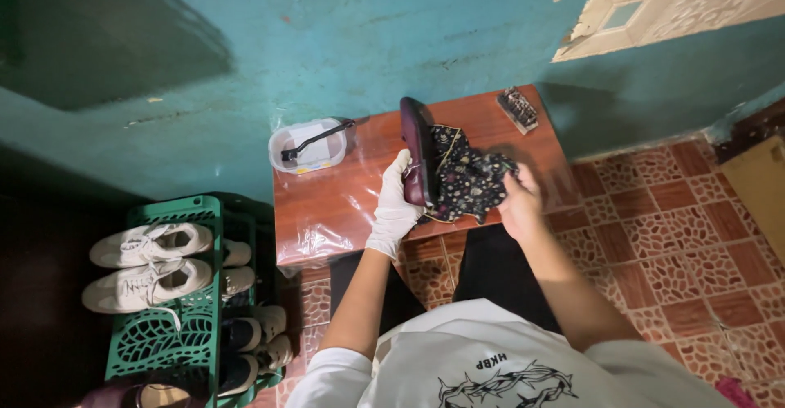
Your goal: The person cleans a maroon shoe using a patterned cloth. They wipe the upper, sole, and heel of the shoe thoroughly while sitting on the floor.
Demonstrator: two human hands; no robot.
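Fingers of gloved left hand (394, 204) curled around dark shoe (417, 159); right hand (519, 199) fingers clamped on patterned cloth (470, 179).

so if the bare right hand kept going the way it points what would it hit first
The bare right hand points left, into the dark floral cloth it grips; beyond lies the dark maroon shoe, as far as depth shows.

At the frame's centre a glossy wooden worktop (343, 204) under clear plastic film carries a smooth dark-purple shoe (417, 159) and matt floral cloth (470, 181), beside a white rubbery glove (394, 208).
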